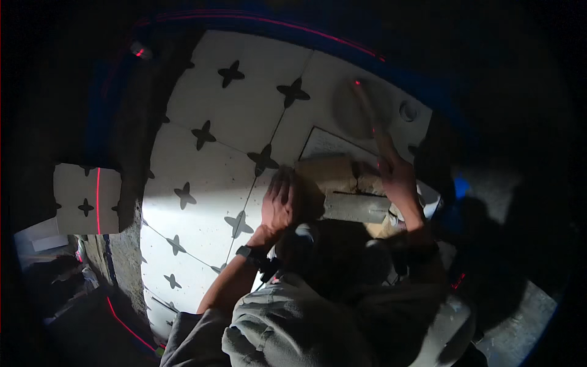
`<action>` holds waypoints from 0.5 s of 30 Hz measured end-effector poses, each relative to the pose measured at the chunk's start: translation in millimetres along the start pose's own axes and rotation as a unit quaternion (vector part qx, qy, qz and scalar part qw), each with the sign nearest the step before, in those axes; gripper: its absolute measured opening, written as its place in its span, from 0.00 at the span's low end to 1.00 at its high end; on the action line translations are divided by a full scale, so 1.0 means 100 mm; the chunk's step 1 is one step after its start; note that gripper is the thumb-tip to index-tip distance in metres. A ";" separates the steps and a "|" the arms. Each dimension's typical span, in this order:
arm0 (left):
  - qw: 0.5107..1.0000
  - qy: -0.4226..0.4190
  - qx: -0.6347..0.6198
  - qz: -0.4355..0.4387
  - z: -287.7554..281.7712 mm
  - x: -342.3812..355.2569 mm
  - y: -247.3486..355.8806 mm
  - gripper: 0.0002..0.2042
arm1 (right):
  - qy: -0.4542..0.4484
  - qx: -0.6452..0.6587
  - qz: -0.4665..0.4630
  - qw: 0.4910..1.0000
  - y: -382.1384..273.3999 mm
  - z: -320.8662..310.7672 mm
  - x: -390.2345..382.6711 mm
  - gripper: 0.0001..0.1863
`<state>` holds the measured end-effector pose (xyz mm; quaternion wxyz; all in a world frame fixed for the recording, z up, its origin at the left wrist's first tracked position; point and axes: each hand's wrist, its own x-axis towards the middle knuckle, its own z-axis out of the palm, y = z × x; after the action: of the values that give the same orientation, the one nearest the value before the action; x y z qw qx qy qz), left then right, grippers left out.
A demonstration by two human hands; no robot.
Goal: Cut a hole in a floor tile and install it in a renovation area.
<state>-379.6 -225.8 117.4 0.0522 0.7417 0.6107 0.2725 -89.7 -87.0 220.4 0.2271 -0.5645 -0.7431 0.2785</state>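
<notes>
My left hand (281, 203) rests palm down on the white tiled floor (202, 183), with its fingers stretched out. A dark watch (249, 253) is on that wrist. My right hand (398, 181) is raised further to the right, its fingers closed around a slim-handled tool (368, 107). A blurred grey round shape surrounds the tool's far end, so I cannot tell its kind. Between my hands lie a tan slab-like piece (327, 173) and a grey flat bar (356, 208). Behind them is a pale panel with a dark edge (333, 144).
Dark four-petal motifs mark the tiles. A small round clear disc (408, 111) lies at the far right. To the left, a separate patterned tile (87, 199) sits beyond a dark strip. Red laser lines cross the surroundings, and much of the rim is dark.
</notes>
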 end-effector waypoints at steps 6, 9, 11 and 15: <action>1.000 -0.005 -0.005 -0.016 0.05 -0.18 0.07 0.28 | -0.053 -0.007 0.063 0.997 -0.26 -0.15 -0.03 0.34; 1.000 -0.011 0.004 -0.010 0.00 -0.05 0.06 0.29 | -0.029 0.002 0.039 0.999 -0.22 -0.19 -0.01 0.33; 1.000 -0.014 0.005 -0.004 -0.01 -0.01 0.09 0.29 | -0.022 -0.004 0.036 0.999 -0.15 -0.20 0.05 0.33; 0.999 -0.036 -0.002 -0.007 0.02 -0.14 0.06 0.29 | -0.069 -0.022 0.020 0.997 -0.25 -0.21 0.18 0.34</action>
<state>-374.6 -239.5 113.8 0.0770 0.7467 0.6129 0.2464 -98.2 -71.4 253.1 0.1572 -0.5635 -0.7515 0.3049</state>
